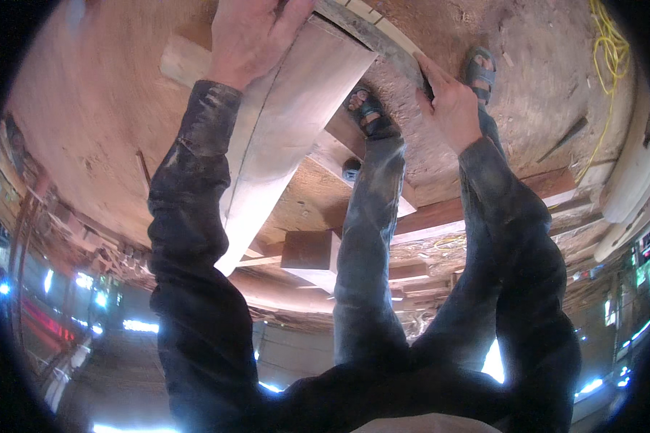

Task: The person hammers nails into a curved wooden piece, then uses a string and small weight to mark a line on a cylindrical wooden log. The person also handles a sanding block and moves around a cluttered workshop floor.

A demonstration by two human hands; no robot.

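Observation:
A long pale wooden plank (pixel 285 123) slants away from me, with a thin dark line along its length. Across its far end runs a grey flat strip (pixel 383 42), which looks curved here. My right hand (pixel 453 112) grips the strip's right end, index finger stretched along it and thumb underneath. My left hand (pixel 251 43) rests on the plank's far left part. Its thumb is spread towards the strip's left end, while its fingertips are cut off by the upper edge of the picture. Beyond the grey strip lies a lighter strip (pixel 386 27) with dark cross marks.
My sandalled feet (pixel 368 112) stand on the dusty ground right of the plank. Wooden blocks (pixel 307 252) and beams (pixel 448 220) lie nearer me. A small dark round object (pixel 351 169) sits on one timber. At far right are a yellow cord (pixel 610 50) and a pale log (pixel 632 173).

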